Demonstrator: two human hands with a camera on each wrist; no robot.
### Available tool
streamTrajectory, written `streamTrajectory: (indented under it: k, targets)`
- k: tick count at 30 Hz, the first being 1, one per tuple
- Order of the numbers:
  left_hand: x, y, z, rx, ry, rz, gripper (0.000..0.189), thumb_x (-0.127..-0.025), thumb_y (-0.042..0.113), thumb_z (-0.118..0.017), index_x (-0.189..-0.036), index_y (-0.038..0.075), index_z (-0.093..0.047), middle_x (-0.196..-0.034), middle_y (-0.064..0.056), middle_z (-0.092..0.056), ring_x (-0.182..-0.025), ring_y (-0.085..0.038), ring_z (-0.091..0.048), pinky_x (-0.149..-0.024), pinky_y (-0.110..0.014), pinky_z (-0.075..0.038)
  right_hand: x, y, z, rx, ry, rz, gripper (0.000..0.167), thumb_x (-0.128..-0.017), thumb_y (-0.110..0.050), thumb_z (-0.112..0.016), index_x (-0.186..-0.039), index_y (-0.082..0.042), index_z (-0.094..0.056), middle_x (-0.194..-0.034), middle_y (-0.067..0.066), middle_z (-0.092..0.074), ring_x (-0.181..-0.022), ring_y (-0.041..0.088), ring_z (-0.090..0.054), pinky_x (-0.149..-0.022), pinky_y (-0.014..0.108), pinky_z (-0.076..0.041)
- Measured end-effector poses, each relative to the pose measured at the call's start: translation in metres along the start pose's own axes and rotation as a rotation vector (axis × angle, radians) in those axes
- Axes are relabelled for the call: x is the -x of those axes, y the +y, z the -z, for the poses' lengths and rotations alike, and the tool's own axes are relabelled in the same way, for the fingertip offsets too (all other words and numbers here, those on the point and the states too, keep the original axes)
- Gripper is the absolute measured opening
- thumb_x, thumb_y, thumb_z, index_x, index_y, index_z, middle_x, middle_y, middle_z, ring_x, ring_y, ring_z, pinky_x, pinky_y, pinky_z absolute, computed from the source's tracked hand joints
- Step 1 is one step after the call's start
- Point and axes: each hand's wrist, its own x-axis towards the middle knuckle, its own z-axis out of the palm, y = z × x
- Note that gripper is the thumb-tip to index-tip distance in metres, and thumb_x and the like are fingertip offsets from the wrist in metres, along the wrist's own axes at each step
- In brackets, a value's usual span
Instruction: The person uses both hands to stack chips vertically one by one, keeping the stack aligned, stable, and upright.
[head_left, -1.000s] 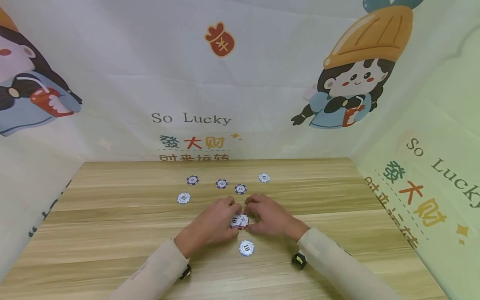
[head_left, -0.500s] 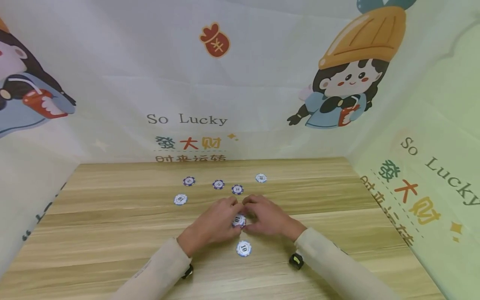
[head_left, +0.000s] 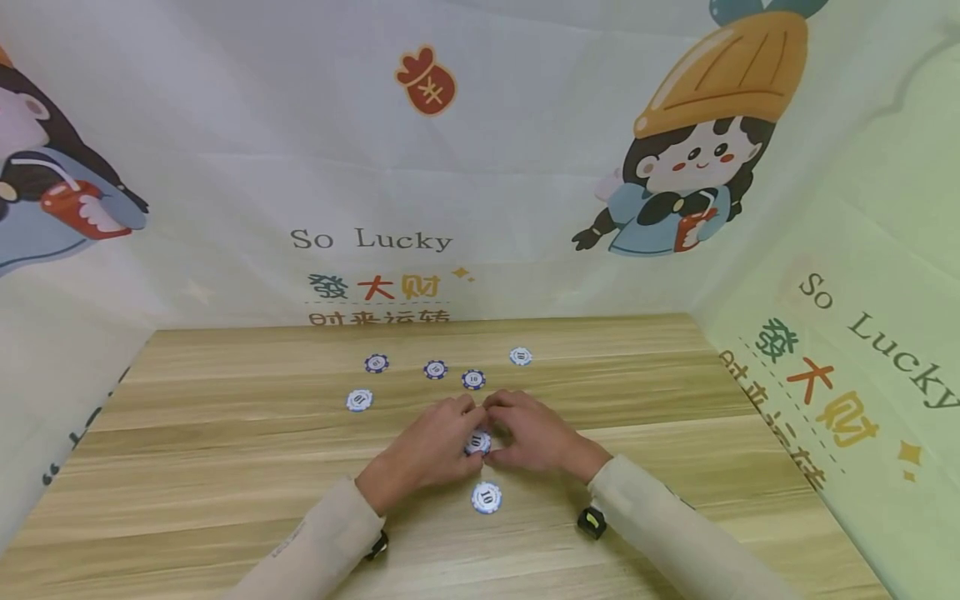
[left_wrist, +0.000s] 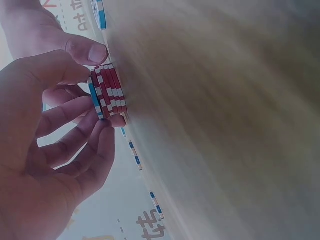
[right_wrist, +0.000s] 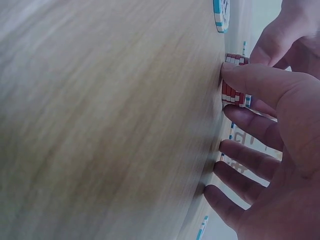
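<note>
In the head view a short stack of poker chips [head_left: 477, 442] stands on the table between both hands. From the side, in the left wrist view, the stack shows several red-and-white chips [left_wrist: 111, 90] with a blue-and-white chip [left_wrist: 95, 96] on top. My left hand [head_left: 427, 442] grips the stack from the left, thumb on the near side and fingers on the far side. From the right, my right hand [head_left: 536, 433] pinches its lower part between thumb and index finger; its other fingers [right_wrist: 245, 155] spread along the table. Just nearer lies a single blue-and-white chip [head_left: 487, 497].
Beyond the hands lie dark blue chips [head_left: 473, 380] and, at either side, light blue-edged chips [head_left: 359, 400], all flat on the wooden table [head_left: 225, 467]. A printed cloth [head_left: 510, 183] walls the table at the back and sides.
A second seconds-old offset has gone: the top chips, overlapping sideways a second ago, now line up in one stack. Both hands have drawn closer together around it.
</note>
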Motion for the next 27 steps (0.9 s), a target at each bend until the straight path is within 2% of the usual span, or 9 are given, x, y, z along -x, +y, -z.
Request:
streamTrajectory:
  k: [10,17,27]
  targets:
    - [-0.0001,-0.0005,-0.0021,-0.002,0.002,0.010,0.032,-0.091,0.022,-0.086,-0.115,0.006,-0.072,-0.104,-0.006,-0.062,-0.089,-0.021,-0.060,-0.080,-0.040,-0.057,-0.0008,0.0001,0.0001,0.002,-0.010,-0.008,0.050,-0.091,-0.028,-0.089,-0.130,-0.001,-0.073,-0.144,0.015,-0.066,-0.135,0.035,-0.060,-0.117,0.050,-0.048]
    - [0.0012,-0.0001,-0.0034,-0.013,0.001,0.004,0.030,-0.092,0.022,-0.084,-0.114,0.006,-0.072,-0.106,-0.008,-0.064,-0.091,-0.024,-0.062,-0.081,-0.041,-0.057,-0.0010,0.0003,-0.0009,0.004,-0.015,-0.007,0.044,-0.091,-0.028,-0.089,-0.126,-0.004,-0.075,-0.143,0.014,-0.066,-0.134,0.034,-0.062,-0.116,0.050,-0.049]
    - [0.0030,0.0000,-0.0025,-0.037,0.013,0.000,0.038,-0.092,0.026,-0.086,-0.121,0.005,-0.073,-0.108,-0.008,-0.064,-0.094,-0.024,-0.062,-0.084,-0.041,-0.058,-0.0011,-0.0008,0.0003,0.007,-0.015,-0.012,0.044,-0.092,-0.029,-0.089,-0.125,-0.004,-0.075,-0.142,0.014,-0.066,-0.133,0.034,-0.062,-0.116,0.050,-0.049]
